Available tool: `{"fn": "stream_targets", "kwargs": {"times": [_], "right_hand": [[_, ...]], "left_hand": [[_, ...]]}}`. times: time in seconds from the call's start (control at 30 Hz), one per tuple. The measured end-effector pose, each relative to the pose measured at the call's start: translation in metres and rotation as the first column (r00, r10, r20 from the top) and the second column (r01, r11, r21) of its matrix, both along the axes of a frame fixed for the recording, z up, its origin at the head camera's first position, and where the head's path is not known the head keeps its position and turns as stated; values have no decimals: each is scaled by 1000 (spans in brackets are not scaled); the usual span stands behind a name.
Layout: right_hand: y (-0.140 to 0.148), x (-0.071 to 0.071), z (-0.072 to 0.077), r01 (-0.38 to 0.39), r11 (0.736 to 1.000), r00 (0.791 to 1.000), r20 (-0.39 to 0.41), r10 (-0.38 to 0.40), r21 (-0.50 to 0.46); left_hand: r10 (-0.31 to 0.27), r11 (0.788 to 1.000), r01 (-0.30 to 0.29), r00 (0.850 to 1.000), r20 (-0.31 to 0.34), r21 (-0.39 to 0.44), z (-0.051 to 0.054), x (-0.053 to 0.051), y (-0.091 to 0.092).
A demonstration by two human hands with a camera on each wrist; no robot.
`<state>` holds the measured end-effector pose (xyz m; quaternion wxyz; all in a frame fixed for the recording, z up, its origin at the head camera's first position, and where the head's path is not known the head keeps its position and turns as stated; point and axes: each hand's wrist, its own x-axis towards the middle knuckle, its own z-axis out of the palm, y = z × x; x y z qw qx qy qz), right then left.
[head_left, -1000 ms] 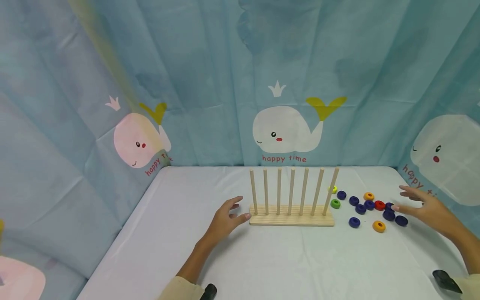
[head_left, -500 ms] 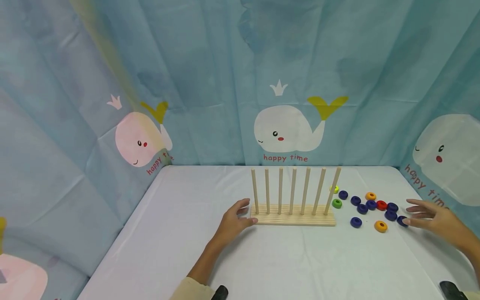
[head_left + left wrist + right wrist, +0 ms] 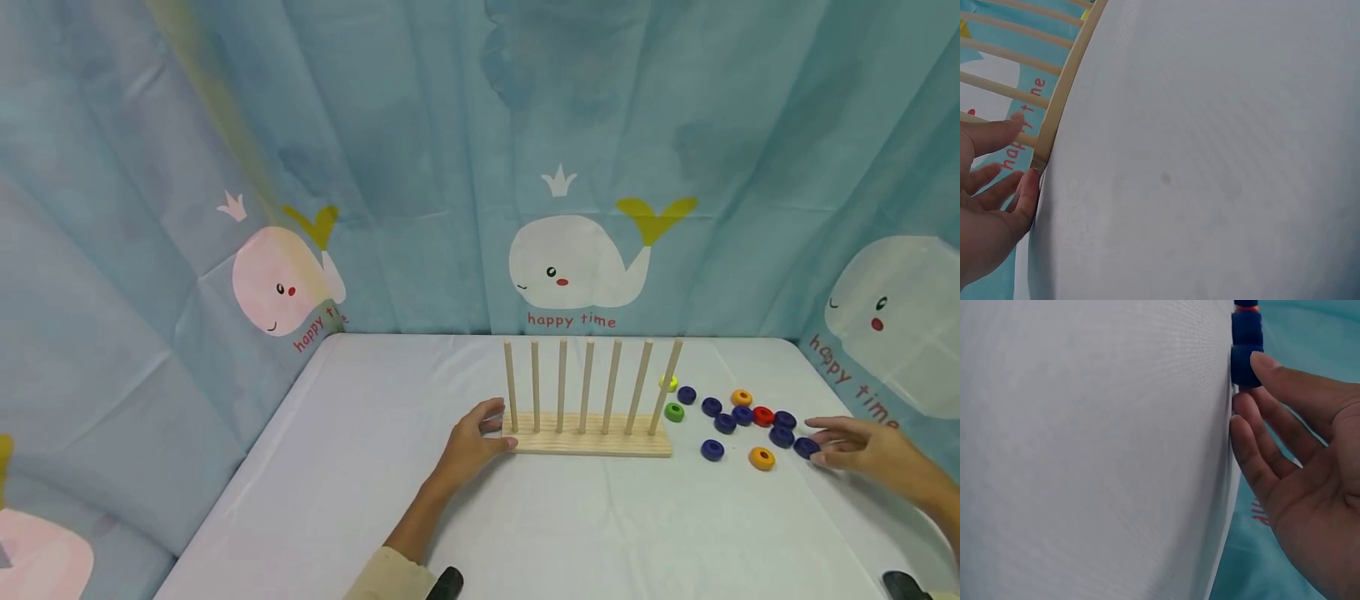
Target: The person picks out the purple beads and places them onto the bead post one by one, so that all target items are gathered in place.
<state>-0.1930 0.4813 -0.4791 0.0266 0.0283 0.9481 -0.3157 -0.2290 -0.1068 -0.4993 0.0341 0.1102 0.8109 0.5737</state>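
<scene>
A wooden rack [image 3: 588, 445] with several upright, bare pegs stands on the table. At its left end is my left hand [image 3: 468, 446], thumb in front; in the left wrist view a fingertip of this hand [image 3: 991, 194] touches the end of the base [image 3: 1060, 112], with the fingers relaxed and spread from the thumb. My right hand [image 3: 881, 458] is at the rightmost dark blue ring [image 3: 806, 447]. In the right wrist view the thumb of that hand [image 3: 1310, 462] presses the blue ring [image 3: 1244, 365], and the forefinger goes partly out of sight behind it.
Right of the rack lie more blue rings [image 3: 712, 450], orange rings [image 3: 762, 458], a red ring [image 3: 762, 416], a green ring [image 3: 674, 412] and a yellow ring [image 3: 672, 383]. A whale-print curtain [image 3: 420, 167] hangs behind the white table [image 3: 315, 467].
My right hand has moved down from above the blue rings to the rightmost one, its fingers closing in. My left hand has come right, against the rack's end. The rack and rings have stayed put.
</scene>
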Motion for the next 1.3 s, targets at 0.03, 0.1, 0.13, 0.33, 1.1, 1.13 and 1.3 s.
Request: {"fn": "stream_targets", "kwargs": {"times": [0.03,0.1,0.13,0.33,1.1,1.13,1.3], "right_hand": [[0,0,-1,2,1000,1000,1,-2,4],[1,-1,-2,2,1000,1000,8,-2,11],[1,-2,-3,3,1000,1000,13,-3,13],[1,-3,-6,2,1000,1000,31,-3,30],[-14,6,14,51,997,997,-65,-48,59],[-15,7,15,48,997,997,-64,-44,63],[-23,8,22,31,998,996,-80,-26,62]], "left_hand": [[-2,1000,2,1000,-2,0,0,0,0],[-1,1000,1,1000,8,0,0,0,1],[-1,1000,1,1000,10,-5,1,1,1],[-3,999,4,1000,11,-39,-2,0,2],[2,999,0,999,43,-51,-1,-1,1],[2,999,1,999,50,-43,-1,-1,1],[5,1000,-3,998,68,-31,0,0,1]]}}
